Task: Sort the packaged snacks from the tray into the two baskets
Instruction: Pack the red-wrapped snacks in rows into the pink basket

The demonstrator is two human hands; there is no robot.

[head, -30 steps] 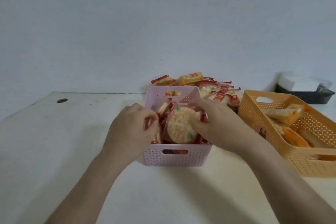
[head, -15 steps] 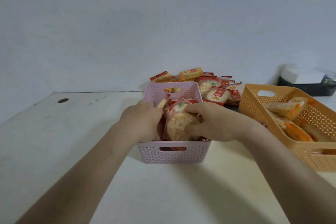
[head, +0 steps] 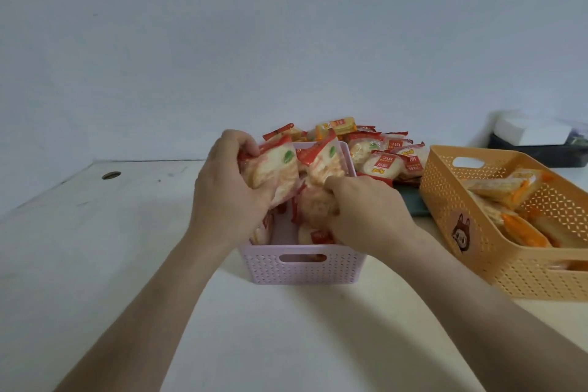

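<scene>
Head: snack packets (head: 270, 173) in left hand (head: 227, 197)

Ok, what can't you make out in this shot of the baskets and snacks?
Head view:
- pink basket: lower contents hidden by left hand, right hand and its front wall.
- tray: nearly all covered by snack pile.
- orange basket: right end cut off by frame edge.
- wrapper print: too small.

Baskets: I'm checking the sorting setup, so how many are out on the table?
2. The pink basket sits at the centre; the orange basket stands apart to its right. No other shows.
</scene>
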